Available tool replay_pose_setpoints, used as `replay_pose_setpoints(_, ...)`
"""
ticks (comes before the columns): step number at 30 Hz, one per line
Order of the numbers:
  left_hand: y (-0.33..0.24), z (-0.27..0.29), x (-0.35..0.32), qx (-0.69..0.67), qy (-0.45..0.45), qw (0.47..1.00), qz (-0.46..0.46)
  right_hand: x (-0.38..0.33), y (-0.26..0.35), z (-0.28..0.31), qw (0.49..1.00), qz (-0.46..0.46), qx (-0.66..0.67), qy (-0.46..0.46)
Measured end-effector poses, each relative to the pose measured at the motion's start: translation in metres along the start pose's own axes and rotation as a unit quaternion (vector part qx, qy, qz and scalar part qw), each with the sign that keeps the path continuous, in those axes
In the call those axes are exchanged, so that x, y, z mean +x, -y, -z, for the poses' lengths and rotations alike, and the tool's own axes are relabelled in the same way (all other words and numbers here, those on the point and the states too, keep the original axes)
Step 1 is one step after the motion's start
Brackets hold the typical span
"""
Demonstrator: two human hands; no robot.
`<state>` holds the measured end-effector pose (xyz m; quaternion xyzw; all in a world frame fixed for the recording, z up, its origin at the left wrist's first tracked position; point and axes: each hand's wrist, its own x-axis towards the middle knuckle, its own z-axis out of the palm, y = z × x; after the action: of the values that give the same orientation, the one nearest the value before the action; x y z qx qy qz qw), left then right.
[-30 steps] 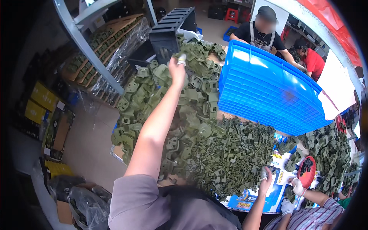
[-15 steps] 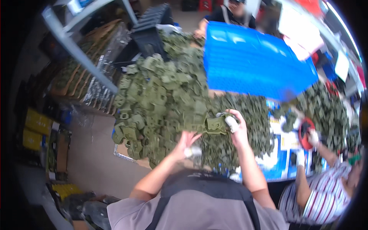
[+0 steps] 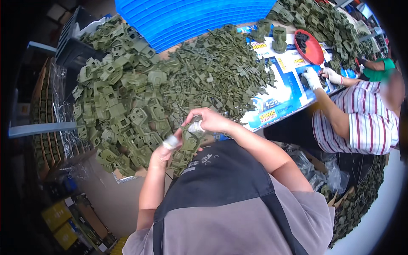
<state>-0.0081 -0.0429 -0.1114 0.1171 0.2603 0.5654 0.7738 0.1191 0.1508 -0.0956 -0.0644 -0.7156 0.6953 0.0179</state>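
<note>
Close to my apron, an olive-green moulded plastic part (image 3: 185, 151), perhaps a toy vehicle body, is held between my two hands. My left hand (image 3: 161, 154) is closed on its left side, with a white wrapping on a finger. From above and to the right, my right hand (image 3: 211, 120) bends over the part's upper end, its thumb also wrapped in white. The fingers hide some of the part. Just beyond my hands lies a heap of larger green vehicle-shaped parts (image 3: 114, 102). Smaller green pieces (image 3: 216, 63) are piled to its right.
A large blue crate (image 3: 191, 19) stands at the far side, with a black crate (image 3: 72, 40) at the far left. To the right, a co-worker in a striped shirt (image 3: 361, 117) handles a dark piece with white-gloved hands beside a red bowl (image 3: 309, 51). Printed sheets (image 3: 276, 102) cover the table there.
My view has swung, so the piles and blue crate sit higher and farther left. My left hand, open and apart before, now grips the green part along with my right, nearer my body.
</note>
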Motion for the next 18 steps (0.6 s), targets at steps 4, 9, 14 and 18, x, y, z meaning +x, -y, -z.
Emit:
replay_pose_setpoints(4, -0.01, -0.048, 0.017, 0.194, -0.15, 0.966, -0.086, -0.029, 0.022, 0.038, 0.988, -0.006, -0.081, -0.132)
replay_pose_setpoints(9, 0.021, 0.026, -0.007, 0.101, -0.244, 0.955, -0.134, -0.09, -0.088, 0.135, 0.843, -0.122, -0.45, -0.27)
replay_pose_setpoints(14, -0.004, 0.015, -0.011, 0.055, -0.27, 0.949, -0.155, -0.078, -0.04, 0.124, 0.852, -0.169, -0.424, -0.257)
replay_pose_setpoints(18, -0.04, -0.062, -0.009, 0.156, -0.272, 0.939, -0.14, -0.045, 0.045, 0.063, 0.942, -0.01, -0.283, -0.178)
